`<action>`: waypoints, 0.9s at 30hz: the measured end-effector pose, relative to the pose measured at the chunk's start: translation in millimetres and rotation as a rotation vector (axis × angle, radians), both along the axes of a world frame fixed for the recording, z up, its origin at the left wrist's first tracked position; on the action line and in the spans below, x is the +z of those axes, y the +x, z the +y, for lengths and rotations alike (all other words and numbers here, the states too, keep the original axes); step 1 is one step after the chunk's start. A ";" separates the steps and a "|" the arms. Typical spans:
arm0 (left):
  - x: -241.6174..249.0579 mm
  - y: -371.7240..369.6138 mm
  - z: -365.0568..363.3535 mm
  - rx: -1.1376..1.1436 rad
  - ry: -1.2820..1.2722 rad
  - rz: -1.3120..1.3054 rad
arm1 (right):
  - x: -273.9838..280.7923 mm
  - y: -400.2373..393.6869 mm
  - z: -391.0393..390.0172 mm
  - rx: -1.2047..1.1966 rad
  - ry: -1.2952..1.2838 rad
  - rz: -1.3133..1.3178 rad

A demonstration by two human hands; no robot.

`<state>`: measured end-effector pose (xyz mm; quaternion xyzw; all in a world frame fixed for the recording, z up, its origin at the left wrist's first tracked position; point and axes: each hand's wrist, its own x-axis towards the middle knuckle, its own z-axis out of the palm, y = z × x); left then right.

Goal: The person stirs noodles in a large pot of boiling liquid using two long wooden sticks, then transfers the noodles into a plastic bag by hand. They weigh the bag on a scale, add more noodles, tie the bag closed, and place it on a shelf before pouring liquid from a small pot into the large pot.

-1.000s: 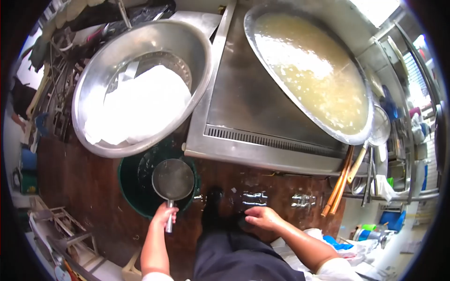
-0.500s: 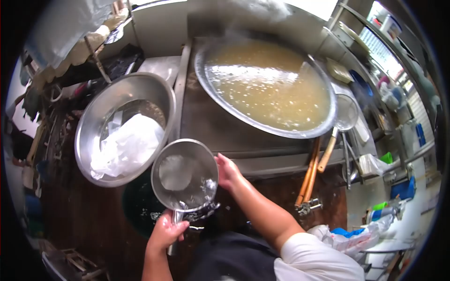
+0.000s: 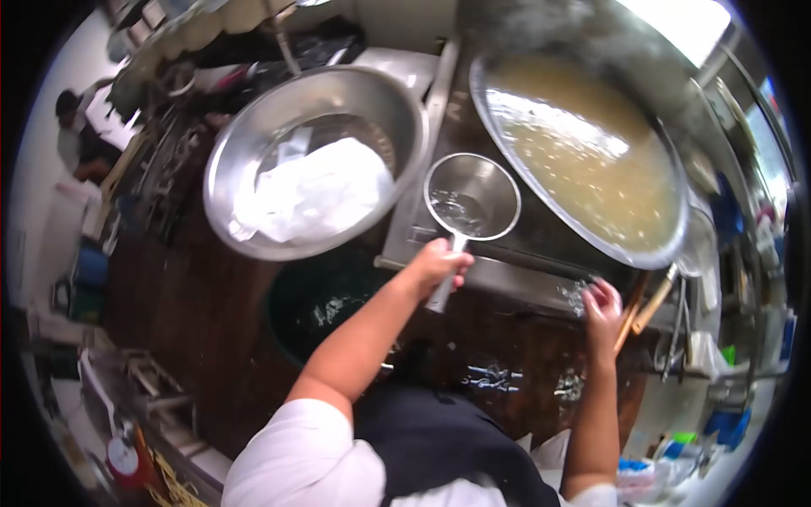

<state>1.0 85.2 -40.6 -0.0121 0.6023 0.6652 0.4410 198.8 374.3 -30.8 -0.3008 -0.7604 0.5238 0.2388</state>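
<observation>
My left hand point(image 3: 438, 269) is closed around the handle of a round metal dipper point(image 3: 504, 203). The dipper is tilted so I look into its shiny bowl, just above the stove's front edge. My right hand point(image 3: 601, 313) is held out to the right, its fingers loosely bent and apart, with nothing visible in them. It is nearest the wooden handles point(image 3: 655, 300) at the stove's front. Behind the dipper, a very large pan point(image 3: 562, 221) holds cloudy yellowish liquid point(image 3: 583, 160). To the left, a wide steel basin point(image 3: 232, 182) contains a white plastic or cloth bundle point(image 3: 325, 190).
A dark green tub point(image 3: 291, 313) stands on the wet brown floor below the basin. A round strainer point(image 3: 697, 241) lies right of the pan. At far left a person point(image 3: 89, 135) is visible. A red-and-white scale-like object point(image 3: 124, 456) is at lower left.
My left hand has lifted the dipper forward and right toward the stove. My right hand has left the dipper's side and moved right. The camera view has shifted, placing the pan farther right.
</observation>
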 end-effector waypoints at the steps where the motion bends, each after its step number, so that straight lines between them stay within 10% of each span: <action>1: -10.6 -3.6 1.9 0.050 0.021 -0.007 | -6.2 26.2 11.7 -0.031 0.258 -0.096; 6: -39.1 -16.1 9.8 0.067 0.030 -0.021 | -34.3 88.5 19.8 -0.131 0.822 -0.657; 12: -56.5 -17.1 5.2 -0.227 -0.063 0.229 | -43.4 82.7 34.1 -0.333 0.716 -1.093; 15: -83.6 -7.0 -45.7 -0.169 -0.351 0.617 | -71.3 116.2 84.2 -0.289 0.539 -0.882; 19: -142.1 -41.0 -149.0 0.119 -0.526 0.094 | -44.2 145.4 65.4 -0.314 0.369 -0.740; 22: -333.7 -95.5 -210.2 -0.021 -1.046 0.620 | -22.5 167.3 33.5 -0.305 0.191 -0.669; 24: -366.6 -111.3 -216.4 -0.183 -1.356 1.082 | -25.0 195.5 20.7 -0.326 0.094 -0.650; 27: -359.9 -101.1 -218.8 -0.403 -1.267 1.019 | 13.5 203.8 -21.9 -0.373 -0.054 -0.705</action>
